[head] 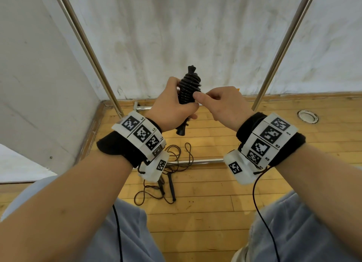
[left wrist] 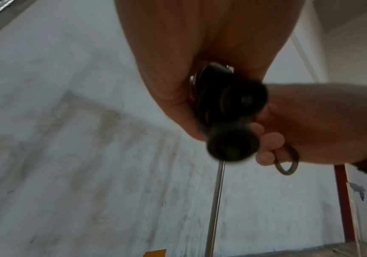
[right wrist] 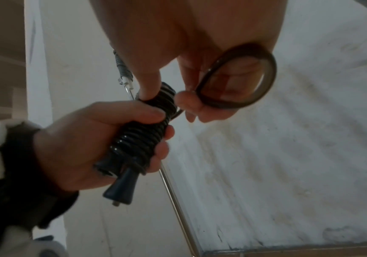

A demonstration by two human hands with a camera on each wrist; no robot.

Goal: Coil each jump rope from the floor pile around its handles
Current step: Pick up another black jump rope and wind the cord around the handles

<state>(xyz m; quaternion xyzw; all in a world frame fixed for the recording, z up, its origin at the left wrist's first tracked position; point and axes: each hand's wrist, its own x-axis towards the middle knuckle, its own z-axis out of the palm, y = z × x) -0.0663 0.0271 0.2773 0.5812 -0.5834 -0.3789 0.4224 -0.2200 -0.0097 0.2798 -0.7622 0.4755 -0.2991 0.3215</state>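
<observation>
Your two hands are finishing the wrap on one jump rope.

Your left hand (head: 172, 105) grips the two black handles (right wrist: 123, 184) together, with the rope (head: 189, 89) wound tight around them, held up in front of you. Your right hand (head: 225, 105) sits just right of the handles, thumb pressing on the coils and fingers pinching the last loop (right wrist: 239, 74) of rope. I think your best move is to keep the left hand squeezing so the coils stay put, then pull the loop snug and tuck it under a wrap. Below the handles, another rope (head: 168, 175) lies loose on the wood floor (head: 215, 212). Two metal poles (head: 88, 46) lean up on either side of the handles, with the wall (head: 195, 36) behind, so I'd keep your elbows in; there is open room near your knees.
</observation>
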